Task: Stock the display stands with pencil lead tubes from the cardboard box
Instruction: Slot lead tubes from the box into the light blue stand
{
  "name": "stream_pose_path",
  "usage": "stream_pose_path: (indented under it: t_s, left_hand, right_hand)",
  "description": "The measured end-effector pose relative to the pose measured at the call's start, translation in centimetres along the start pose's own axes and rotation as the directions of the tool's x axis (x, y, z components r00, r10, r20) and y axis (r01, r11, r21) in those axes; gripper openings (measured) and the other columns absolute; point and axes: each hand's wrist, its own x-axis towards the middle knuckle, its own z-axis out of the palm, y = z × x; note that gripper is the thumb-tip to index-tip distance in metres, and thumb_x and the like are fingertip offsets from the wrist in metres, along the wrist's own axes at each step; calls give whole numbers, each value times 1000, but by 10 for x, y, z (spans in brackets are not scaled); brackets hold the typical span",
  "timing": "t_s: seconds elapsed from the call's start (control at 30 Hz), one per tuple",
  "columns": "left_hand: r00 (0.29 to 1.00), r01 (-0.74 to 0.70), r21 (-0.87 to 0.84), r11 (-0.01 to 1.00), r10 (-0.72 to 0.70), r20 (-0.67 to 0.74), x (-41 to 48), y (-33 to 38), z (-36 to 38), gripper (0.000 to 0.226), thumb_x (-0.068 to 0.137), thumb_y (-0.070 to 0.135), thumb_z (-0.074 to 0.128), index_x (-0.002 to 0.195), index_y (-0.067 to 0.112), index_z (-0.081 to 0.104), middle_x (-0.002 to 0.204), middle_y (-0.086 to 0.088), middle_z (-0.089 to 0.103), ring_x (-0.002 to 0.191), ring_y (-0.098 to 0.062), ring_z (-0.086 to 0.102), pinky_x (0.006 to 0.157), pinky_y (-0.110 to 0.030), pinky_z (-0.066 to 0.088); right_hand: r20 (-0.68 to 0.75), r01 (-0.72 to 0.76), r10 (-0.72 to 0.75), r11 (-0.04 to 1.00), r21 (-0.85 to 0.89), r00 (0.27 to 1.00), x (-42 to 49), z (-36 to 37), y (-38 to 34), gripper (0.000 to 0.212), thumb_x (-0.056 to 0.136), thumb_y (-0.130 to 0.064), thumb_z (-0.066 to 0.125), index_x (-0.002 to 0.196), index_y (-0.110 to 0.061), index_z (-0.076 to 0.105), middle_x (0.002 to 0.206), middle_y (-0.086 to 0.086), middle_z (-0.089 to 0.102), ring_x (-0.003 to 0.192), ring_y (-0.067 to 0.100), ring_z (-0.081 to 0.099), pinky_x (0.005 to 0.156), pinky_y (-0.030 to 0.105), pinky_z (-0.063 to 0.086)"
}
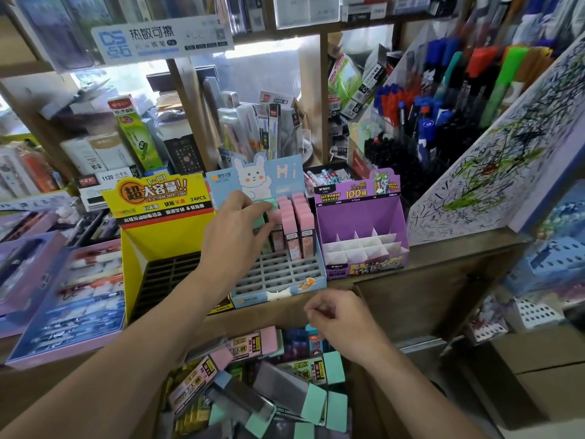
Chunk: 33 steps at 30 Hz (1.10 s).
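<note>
Three display stands sit side by side on the shelf: a yellow stand (158, 217), a light blue bunny stand (278, 277) and a purple stand (361, 217). Several pink-capped lead tubes (299, 229) fill the back right rows of the blue stand. My left hand (234, 229) holds a green-capped tube (264, 213) upright at the back left of that stand. My right hand (338, 315) hovers over the cardboard box (364, 391), fingers curled, nothing visible in it. The box holds several loose tubes (250, 375) with pink, green and blue caps.
The yellow stand's black grid (164, 280) and the purple stand's white dividers (361, 245) hold nothing. Boxes of pens (79, 299) lie at left. A scribbled test-paper board (493, 160) and marker racks (443, 99) rise at right. Packaged stationery fills the shelf behind.
</note>
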Motion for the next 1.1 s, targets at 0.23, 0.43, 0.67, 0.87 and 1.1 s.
stream_pose_path:
  t_s: [0.23,0.43,0.67,0.87,1.1]
  left_hand:
    - [999,-27,5,1000,27,-39,3,2,-1,20,94,34,73,101,17,77,92,0,59,84,-19,56,60,-29,38]
    - [998,66,-221,973,-59,35,16,-5,-11,19,96,37,70,98,18,70,93,10,63,88,-8,56,73,-26,42]
    - [998,55,-288,956,-55,8,19,-2,-42,13,98,33,67,97,20,66,80,18,60,69,-2,55,60,-18,37]
    - [994,85,-366,927,-55,92,4,16,-37,10,93,30,74,95,21,70,80,12,66,69,-13,59,63,-21,47]
    - [988,97,-401,911,-41,147,-1,32,-16,9,92,28,77,96,22,71,79,13,67,73,-3,61,68,-10,48]
  right_hand:
    - [7,5,-5,1000,-15,1000,0,-2,-2,19,99,-18,63,92,-34,70,92,-10,72,76,1,71,64,17,57]
    - [12,-2,2,1000,-4,1000,-1,-2,-3,17,99,-18,64,94,-33,71,92,-11,72,77,-1,70,61,13,53]
    - [14,8,-9,1000,10,1000,0,-1,-3,18,99,-16,64,93,-31,71,92,-10,72,80,-1,69,63,13,54]
    - [17,7,-7,1000,-11,1000,-2,-1,-5,20,99,-16,64,91,-34,70,91,-10,72,80,-2,70,63,12,54]
    - [14,9,-9,999,-40,1000,-3,-2,-4,16,99,-19,64,95,-32,72,91,-11,72,80,2,70,69,20,59]
